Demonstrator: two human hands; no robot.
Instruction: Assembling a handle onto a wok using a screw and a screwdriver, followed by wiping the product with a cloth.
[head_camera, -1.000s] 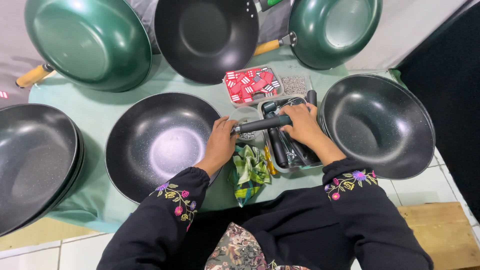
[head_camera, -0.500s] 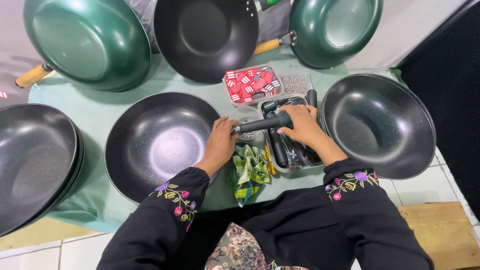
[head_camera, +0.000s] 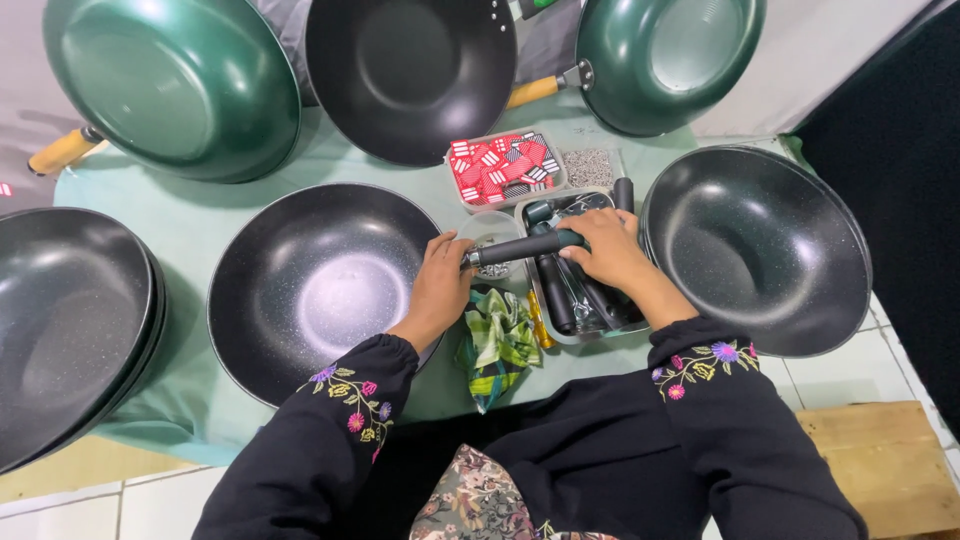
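Two hands were on one black pan handle (head_camera: 520, 247), which lay level above the tabletop (head_camera: 200, 225), between the near wok (head_camera: 315, 285) and the metal tray (head_camera: 580, 270) of spare handles. Vs. a sec ago: little change; handle appeared to sit a touch lower and flatter, right hand (head_camera: 610, 250) slid slightly toward its outer end, left hand (head_camera: 445, 285) in the same spot at the wok rim. Judged: fitting of handle to wok was ongoing, not finished; no release seen. Long axis ran approx. left–right across the view, tilted slightly, right end farther from the person; metal socket end pointed left at the wok rim, grip end pointed right over the tray. Left hand was curled at the socket end, fingers pinching there; exact contact w/ any screw could not be told. Right hand was wrapped closed round the grip end. Green checked cloth (head_camera: 497, 345) lay below, near the person. Red-and-white box (head_camera: 503, 167) sat beyond the tray.
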